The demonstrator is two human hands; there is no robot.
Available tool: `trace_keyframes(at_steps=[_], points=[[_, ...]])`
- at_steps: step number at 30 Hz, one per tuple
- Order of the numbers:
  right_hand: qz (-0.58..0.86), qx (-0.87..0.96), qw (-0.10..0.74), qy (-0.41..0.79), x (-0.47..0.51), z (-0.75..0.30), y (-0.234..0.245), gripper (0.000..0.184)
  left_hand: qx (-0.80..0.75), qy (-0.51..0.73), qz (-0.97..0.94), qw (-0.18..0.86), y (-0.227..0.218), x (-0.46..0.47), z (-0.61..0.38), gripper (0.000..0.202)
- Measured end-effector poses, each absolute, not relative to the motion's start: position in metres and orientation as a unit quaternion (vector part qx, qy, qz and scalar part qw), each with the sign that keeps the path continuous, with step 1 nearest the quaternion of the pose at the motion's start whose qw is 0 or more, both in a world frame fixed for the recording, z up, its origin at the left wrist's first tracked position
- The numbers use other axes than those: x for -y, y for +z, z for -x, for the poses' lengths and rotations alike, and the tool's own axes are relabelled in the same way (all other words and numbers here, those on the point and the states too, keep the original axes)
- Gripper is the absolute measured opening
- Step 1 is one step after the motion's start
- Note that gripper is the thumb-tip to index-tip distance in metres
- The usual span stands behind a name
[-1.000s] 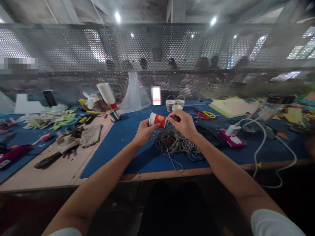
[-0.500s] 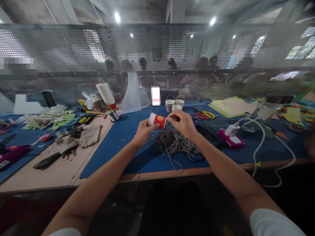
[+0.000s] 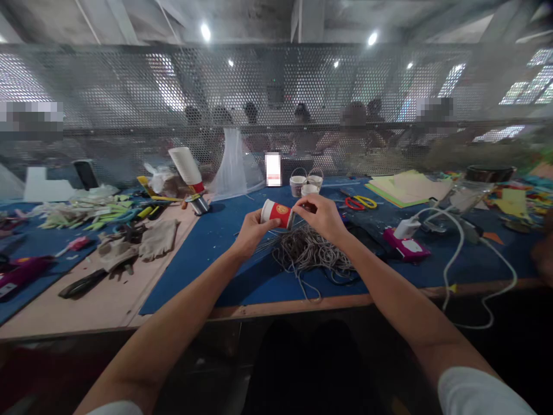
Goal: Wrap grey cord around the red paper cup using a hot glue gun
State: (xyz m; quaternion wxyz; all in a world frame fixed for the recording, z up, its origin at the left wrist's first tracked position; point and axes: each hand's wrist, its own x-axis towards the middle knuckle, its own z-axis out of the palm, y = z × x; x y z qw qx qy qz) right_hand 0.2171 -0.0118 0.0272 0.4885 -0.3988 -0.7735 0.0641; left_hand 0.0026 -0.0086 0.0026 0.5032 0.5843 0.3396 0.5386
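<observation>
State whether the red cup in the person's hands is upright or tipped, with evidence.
Tipped. The red cup lies sideways, ends pointing left and right, held between the left hand and right hand above the grey cord.

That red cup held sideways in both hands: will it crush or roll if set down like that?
Probably light and easy to dent: the cup looks like thin paper, so the left hand should use a soft grip. Lying sideways as now, it would likely roll in a curve, being tapered. The cord heap below might stop it.
</observation>
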Motion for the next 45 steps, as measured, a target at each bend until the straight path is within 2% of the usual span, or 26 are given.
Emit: trace_keyframes(at_steps=[10, 27, 45], points=[[0.407, 0.759, 0.497, 0.101, 0.008, -0.218, 0.027, 0.016, -0.330, 0.543, -0.572, 0.518, 0.005, 0.011, -0.004, 0.023], [0.416, 0.739, 0.508, 0.153, 0.004, -0.224, 0.028, 0.022, -0.307, 0.536, -0.564, 0.548, 0.003, 0.012, -0.003, 0.029], [0.414, 0.735, 0.499, 0.200, -0.001, -0.225, 0.027, 0.017, -0.294, 0.533, -0.549, 0.573, 0.010, 0.017, -0.005, 0.031]])
